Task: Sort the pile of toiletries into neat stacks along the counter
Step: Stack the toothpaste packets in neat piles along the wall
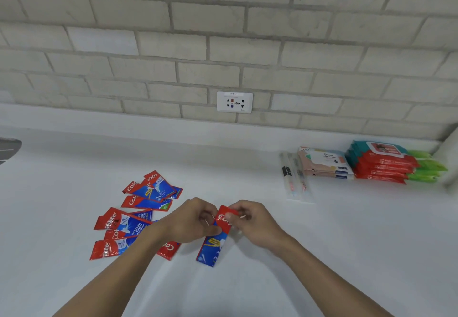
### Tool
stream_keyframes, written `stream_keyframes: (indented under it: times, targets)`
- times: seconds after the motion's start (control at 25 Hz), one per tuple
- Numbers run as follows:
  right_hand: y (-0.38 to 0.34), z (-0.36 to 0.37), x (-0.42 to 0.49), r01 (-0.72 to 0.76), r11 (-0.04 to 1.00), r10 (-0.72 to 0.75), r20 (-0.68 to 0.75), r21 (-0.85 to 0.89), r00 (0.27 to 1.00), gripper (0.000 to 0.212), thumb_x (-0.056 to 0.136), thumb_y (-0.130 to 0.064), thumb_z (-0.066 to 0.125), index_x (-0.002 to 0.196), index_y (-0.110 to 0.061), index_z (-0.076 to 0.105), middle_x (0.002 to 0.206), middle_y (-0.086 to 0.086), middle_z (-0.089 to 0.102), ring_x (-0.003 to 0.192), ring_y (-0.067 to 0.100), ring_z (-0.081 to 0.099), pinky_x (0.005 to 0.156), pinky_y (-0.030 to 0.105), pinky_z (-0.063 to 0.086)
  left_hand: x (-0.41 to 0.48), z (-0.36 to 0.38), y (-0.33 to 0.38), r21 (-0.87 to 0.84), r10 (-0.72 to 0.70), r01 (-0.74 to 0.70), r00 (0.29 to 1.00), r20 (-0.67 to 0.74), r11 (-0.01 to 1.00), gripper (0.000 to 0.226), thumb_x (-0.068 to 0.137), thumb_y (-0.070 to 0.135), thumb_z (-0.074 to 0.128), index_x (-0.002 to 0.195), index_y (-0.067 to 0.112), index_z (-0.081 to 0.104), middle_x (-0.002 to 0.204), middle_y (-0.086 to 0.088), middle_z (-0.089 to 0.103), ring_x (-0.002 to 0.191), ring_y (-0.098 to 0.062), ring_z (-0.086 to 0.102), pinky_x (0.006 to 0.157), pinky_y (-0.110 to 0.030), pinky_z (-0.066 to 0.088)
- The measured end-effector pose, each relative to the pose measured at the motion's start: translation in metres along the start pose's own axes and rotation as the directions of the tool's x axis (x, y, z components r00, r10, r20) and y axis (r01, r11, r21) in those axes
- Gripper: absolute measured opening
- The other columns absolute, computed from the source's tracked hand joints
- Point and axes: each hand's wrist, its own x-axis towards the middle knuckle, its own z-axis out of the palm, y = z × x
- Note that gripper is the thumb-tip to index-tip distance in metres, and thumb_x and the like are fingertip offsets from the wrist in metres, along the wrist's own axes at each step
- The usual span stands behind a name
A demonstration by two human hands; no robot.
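Observation:
A red and blue toothpaste sachet is held above the white counter at the centre. My left hand pinches its left edge and my right hand pinches its red top end. Several more toothpaste sachets lie scattered on the counter to the left, some under my left forearm. At the back right stand a stack of red and teal wipe packs, a stack of pale wipe packs and wrapped toothbrushes laid side by side.
A brick wall with a white power socket runs along the back of the counter. Green packs lie behind the red stack near the right corner. A grey object shows at the far left edge.

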Motion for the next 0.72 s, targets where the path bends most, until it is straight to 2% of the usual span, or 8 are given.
stream_keyframes:
  times: [0.08, 0.2, 0.32, 0.52, 0.72]
  targets:
    - [-0.002, -0.001, -0.002, -0.078, 0.992, 0.080, -0.016, 0.096, 0.997, 0.013, 0.088, -0.032, 0.068, 0.096, -0.022, 0.067, 0.089, 0.000, 0.070, 0.072, 0.005, 0.060, 0.064, 0.019, 0.046, 0.003, 0.001, 0.006, -0.146, -0.010, 0.000, 0.997, -0.070, 0.989, 0.019, 0.083, 0.018, 0.073, 0.099, 0.009, 0.068, 0.092, -0.005, 0.075, 0.086, -0.022, 0.072, 0.074, -0.036, 0.059]
    - [-0.001, -0.003, -0.008, -0.199, 0.972, 0.188, 0.094, 0.128, 0.978, 0.023, 0.085, -0.037, 0.070, 0.101, -0.023, 0.063, 0.099, 0.004, 0.071, 0.077, 0.007, 0.067, 0.063, 0.020, 0.051, 0.008, 0.000, 0.014, -0.277, -0.036, -0.019, 0.980, -0.195, 0.961, 0.018, 0.082, 0.012, 0.073, 0.099, 0.008, 0.068, 0.090, -0.009, 0.075, 0.081, -0.024, 0.072, 0.070, -0.034, 0.059]
    - [0.000, -0.009, -0.008, -0.188, 0.970, 0.163, 0.160, 0.153, 0.973, 0.023, 0.088, -0.026, 0.070, 0.106, -0.014, 0.064, 0.098, 0.008, 0.072, 0.077, 0.014, 0.069, 0.069, 0.028, 0.055, 0.012, -0.002, 0.018, -0.450, -0.087, -0.050, 0.956, -0.281, 0.892, 0.019, 0.081, 0.009, 0.074, 0.097, 0.005, 0.067, 0.089, -0.010, 0.075, 0.081, -0.026, 0.072, 0.071, -0.037, 0.060]
    - [0.000, -0.028, 0.000, -0.147, 0.961, 0.133, 0.076, 0.234, 0.988, 0.012, 0.091, -0.015, 0.065, 0.100, -0.007, 0.066, 0.085, 0.008, 0.067, 0.066, 0.017, 0.066, 0.068, 0.031, 0.058, 0.018, -0.006, 0.015, -0.607, -0.176, -0.066, 0.927, -0.331, 0.792, 0.019, 0.081, 0.009, 0.073, 0.097, 0.001, 0.065, 0.092, -0.013, 0.074, 0.080, -0.028, 0.073, 0.065, -0.032, 0.061]
    - [0.000, -0.051, 0.015, -0.127, 0.965, 0.125, 0.023, 0.231, 0.992, 0.019, 0.093, -0.011, 0.061, 0.105, 0.002, 0.066, 0.077, 0.010, 0.065, 0.060, 0.017, 0.062, 0.065, 0.026, 0.055, 0.033, -0.006, 0.012, -0.708, -0.286, -0.009, 0.911, -0.296, 0.706, 0.018, 0.078, 0.006, 0.074, 0.091, -0.004, 0.064, 0.087, -0.020, 0.074, 0.076, -0.028, 0.073, 0.060, -0.027, 0.060]
